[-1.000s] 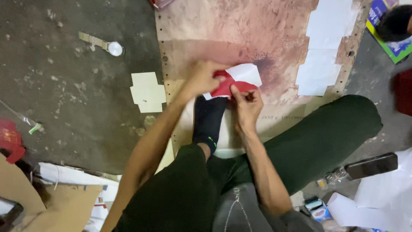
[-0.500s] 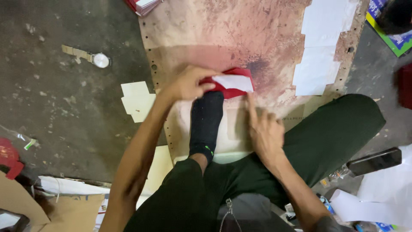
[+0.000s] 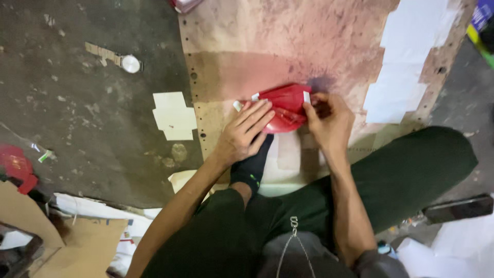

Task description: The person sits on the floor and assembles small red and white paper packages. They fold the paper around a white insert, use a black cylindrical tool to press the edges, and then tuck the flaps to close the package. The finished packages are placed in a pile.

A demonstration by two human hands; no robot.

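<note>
Stained board (image 3: 247, 46): red sheet (image 3: 285, 105) lies crosswise (both hands (image 3: 244, 131) (image 3: 329, 123) pressing).

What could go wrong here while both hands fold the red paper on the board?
The left hand lies flat on the red paper while the right hand pinches only its edge, so the paper may tear or crease crookedly. The stained board could also mark it.
</note>
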